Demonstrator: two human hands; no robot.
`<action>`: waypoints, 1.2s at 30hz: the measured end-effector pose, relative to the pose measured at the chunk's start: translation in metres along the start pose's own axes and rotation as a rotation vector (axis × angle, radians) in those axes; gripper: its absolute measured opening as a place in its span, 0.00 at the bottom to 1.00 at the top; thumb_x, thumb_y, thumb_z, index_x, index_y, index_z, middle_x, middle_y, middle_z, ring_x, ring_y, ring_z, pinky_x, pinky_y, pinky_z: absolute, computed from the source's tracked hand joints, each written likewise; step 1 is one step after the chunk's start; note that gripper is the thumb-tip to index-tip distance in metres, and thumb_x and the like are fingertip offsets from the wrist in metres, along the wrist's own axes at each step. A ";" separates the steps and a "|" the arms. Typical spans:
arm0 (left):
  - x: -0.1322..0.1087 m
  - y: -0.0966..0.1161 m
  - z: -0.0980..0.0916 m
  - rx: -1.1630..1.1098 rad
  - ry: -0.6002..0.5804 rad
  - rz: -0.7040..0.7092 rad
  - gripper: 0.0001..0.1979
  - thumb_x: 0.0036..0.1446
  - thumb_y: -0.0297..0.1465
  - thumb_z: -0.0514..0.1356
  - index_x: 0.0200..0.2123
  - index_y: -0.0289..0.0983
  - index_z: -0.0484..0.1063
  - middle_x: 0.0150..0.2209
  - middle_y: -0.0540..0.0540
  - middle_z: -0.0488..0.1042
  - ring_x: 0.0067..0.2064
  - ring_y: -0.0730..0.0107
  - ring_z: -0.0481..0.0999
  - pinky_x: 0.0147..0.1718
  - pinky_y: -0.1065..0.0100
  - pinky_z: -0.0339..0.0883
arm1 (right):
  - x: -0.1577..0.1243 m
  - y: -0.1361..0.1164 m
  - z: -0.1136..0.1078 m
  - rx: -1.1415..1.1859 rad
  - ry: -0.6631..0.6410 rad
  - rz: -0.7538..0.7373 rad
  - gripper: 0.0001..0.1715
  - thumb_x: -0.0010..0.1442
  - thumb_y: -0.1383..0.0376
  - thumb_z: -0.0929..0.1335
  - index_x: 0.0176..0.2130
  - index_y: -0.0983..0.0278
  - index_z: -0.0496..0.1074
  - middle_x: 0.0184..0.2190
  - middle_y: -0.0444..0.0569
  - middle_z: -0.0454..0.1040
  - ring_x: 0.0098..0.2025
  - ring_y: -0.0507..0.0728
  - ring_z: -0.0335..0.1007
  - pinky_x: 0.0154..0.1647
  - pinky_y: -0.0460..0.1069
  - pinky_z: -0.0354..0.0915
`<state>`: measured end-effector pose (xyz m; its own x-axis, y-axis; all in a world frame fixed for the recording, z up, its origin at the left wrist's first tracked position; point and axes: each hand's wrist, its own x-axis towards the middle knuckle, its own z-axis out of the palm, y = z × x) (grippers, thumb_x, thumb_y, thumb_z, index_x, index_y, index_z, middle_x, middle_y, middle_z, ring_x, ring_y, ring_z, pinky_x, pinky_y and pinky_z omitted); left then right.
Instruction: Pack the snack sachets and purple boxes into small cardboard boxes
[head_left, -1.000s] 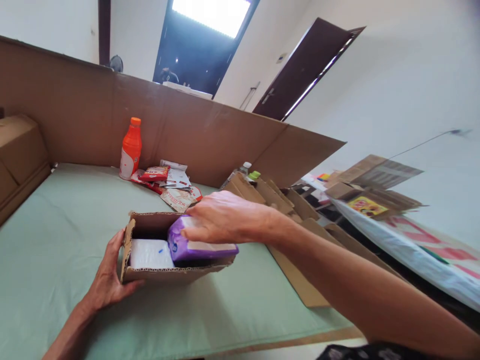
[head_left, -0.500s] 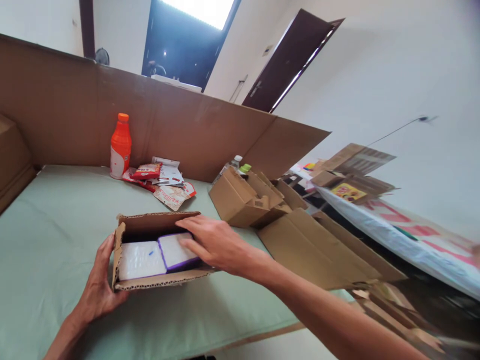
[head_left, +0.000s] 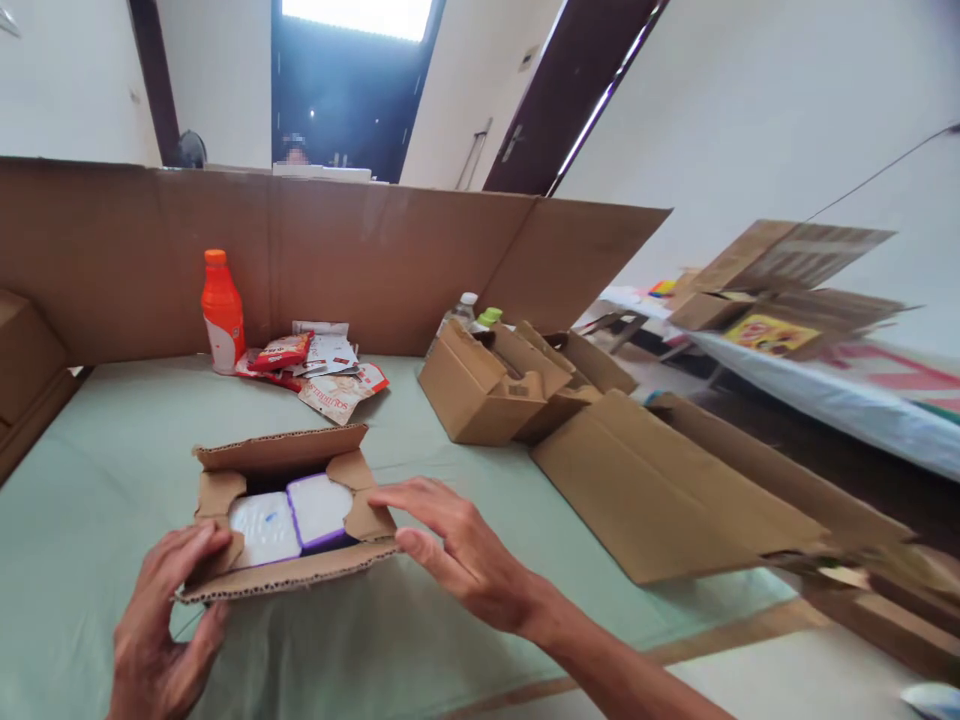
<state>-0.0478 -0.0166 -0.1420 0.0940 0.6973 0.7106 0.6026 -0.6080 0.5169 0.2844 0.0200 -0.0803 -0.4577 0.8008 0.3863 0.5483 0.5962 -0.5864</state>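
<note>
On the green cloth stands a small cardboard box (head_left: 300, 577) with its long flaps up. Inside it lie two white packs with purple edges, the left pack (head_left: 264, 528) and the right pack (head_left: 319, 508), side by side. My left hand (head_left: 169, 615) is at the box's left end, fingers on the short flap there and thumb below, apart from the fingers. My right hand (head_left: 457, 545) touches the folded-in right end flap (head_left: 365, 512) with its fingertips, fingers apart and holding nothing.
Behind the box are an orange bottle (head_left: 223, 315) and snack packets (head_left: 326, 375). Right of them stand a divided cardboard box (head_left: 469, 390) and a larger open carton (head_left: 660, 490). A tall cardboard panel (head_left: 390, 260) runs along the back. At the far left is another carton (head_left: 26, 360).
The small box's end flaps are now folded inward over the packs' ends. My right hand has moved off the packs to the right flap, and my left fingers have come over the left flap.
</note>
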 end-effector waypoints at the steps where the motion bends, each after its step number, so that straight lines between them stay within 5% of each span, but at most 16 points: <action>1: 0.003 0.002 0.001 0.066 0.009 -0.025 0.18 0.67 0.34 0.60 0.59 0.46 0.71 0.49 0.48 0.80 0.56 0.61 0.76 0.59 0.60 0.67 | -0.001 0.001 0.000 0.006 -0.006 -0.024 0.35 0.74 0.44 0.55 0.54 0.64 0.76 0.47 0.57 0.81 0.48 0.62 0.77 0.49 0.58 0.71; 5: 0.015 0.004 0.006 0.268 0.111 -0.205 0.27 0.65 0.45 0.61 0.64 0.46 0.66 0.49 0.46 0.79 0.47 0.60 0.80 0.44 0.63 0.76 | 0.012 0.006 -0.010 -0.020 0.014 -0.098 0.34 0.73 0.43 0.57 0.57 0.63 0.74 0.50 0.57 0.80 0.49 0.63 0.76 0.51 0.59 0.70; 9: 0.024 0.010 0.011 0.297 0.129 -0.155 0.29 0.65 0.43 0.61 0.67 0.45 0.62 0.59 0.40 0.71 0.55 0.54 0.75 0.53 0.53 0.72 | 0.049 0.013 -0.015 -0.004 0.119 -0.181 0.42 0.71 0.39 0.58 0.66 0.66 0.64 0.65 0.63 0.68 0.66 0.67 0.63 0.65 0.64 0.60; 11: 0.025 0.011 0.011 0.309 0.102 -0.123 0.24 0.66 0.40 0.60 0.64 0.46 0.66 0.66 0.38 0.63 0.61 0.50 0.70 0.57 0.47 0.70 | 0.059 0.016 -0.009 0.016 0.017 -0.201 0.44 0.70 0.37 0.58 0.66 0.66 0.65 0.65 0.63 0.68 0.67 0.67 0.63 0.66 0.65 0.59; 16: 0.027 -0.004 0.003 0.260 -0.086 -0.076 0.18 0.68 0.35 0.57 0.60 0.49 0.70 0.69 0.41 0.60 0.67 0.47 0.64 0.60 0.41 0.69 | 0.036 0.029 0.024 -0.048 -0.226 -0.248 0.39 0.70 0.44 0.64 0.67 0.66 0.65 0.66 0.62 0.67 0.69 0.66 0.60 0.68 0.65 0.55; 21: 0.050 -0.029 -0.011 0.016 -0.436 -0.088 0.19 0.68 0.42 0.56 0.58 0.49 0.75 0.73 0.41 0.52 0.70 0.40 0.60 0.63 0.40 0.64 | 0.003 0.048 0.047 -0.206 -0.072 -0.243 0.34 0.69 0.51 0.67 0.68 0.62 0.65 0.69 0.60 0.63 0.72 0.68 0.53 0.67 0.66 0.59; 25: 0.042 -0.022 -0.015 -0.051 -0.535 -0.054 0.30 0.61 0.47 0.63 0.65 0.51 0.66 0.74 0.39 0.47 0.71 0.38 0.57 0.63 0.37 0.63 | -0.007 0.060 0.053 -0.213 0.040 -0.192 0.30 0.70 0.55 0.67 0.67 0.57 0.67 0.70 0.55 0.61 0.72 0.67 0.55 0.66 0.64 0.64; 28: 0.015 -0.005 -0.010 0.108 -0.389 0.010 0.38 0.54 0.34 0.68 0.67 0.51 0.62 0.72 0.38 0.49 0.71 0.41 0.56 0.62 0.39 0.65 | 0.003 0.068 0.060 -0.223 0.045 -0.221 0.27 0.71 0.59 0.65 0.68 0.53 0.66 0.70 0.51 0.62 0.72 0.65 0.56 0.66 0.62 0.65; 31: -0.006 -0.003 -0.010 0.300 -0.141 0.019 0.33 0.51 0.28 0.66 0.61 0.47 0.67 0.68 0.38 0.55 0.67 0.45 0.61 0.60 0.44 0.67 | 0.030 0.065 0.082 -0.246 0.128 -0.206 0.27 0.72 0.59 0.63 0.68 0.55 0.64 0.70 0.54 0.61 0.71 0.66 0.57 0.65 0.63 0.65; 34: -0.006 -0.029 -0.028 0.475 -0.010 -0.030 0.24 0.56 0.34 0.64 0.57 0.46 0.71 0.65 0.39 0.60 0.63 0.47 0.65 0.57 0.47 0.69 | 0.060 0.054 0.116 -0.205 0.187 -0.134 0.28 0.72 0.58 0.63 0.68 0.61 0.64 0.71 0.60 0.59 0.70 0.67 0.58 0.66 0.66 0.62; 36: 0.008 -0.062 -0.046 0.557 0.053 -0.096 0.21 0.58 0.39 0.62 0.54 0.44 0.73 0.63 0.38 0.61 0.61 0.46 0.67 0.58 0.46 0.67 | 0.070 0.046 0.140 -0.161 0.107 -0.092 0.26 0.70 0.60 0.64 0.64 0.63 0.69 0.70 0.62 0.59 0.70 0.68 0.58 0.67 0.67 0.61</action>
<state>-0.1210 0.0089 -0.1466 -0.0134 0.7110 0.7031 0.9350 -0.2402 0.2608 0.1797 0.0961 -0.1801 -0.4389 0.7386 0.5118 0.6162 0.6619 -0.4268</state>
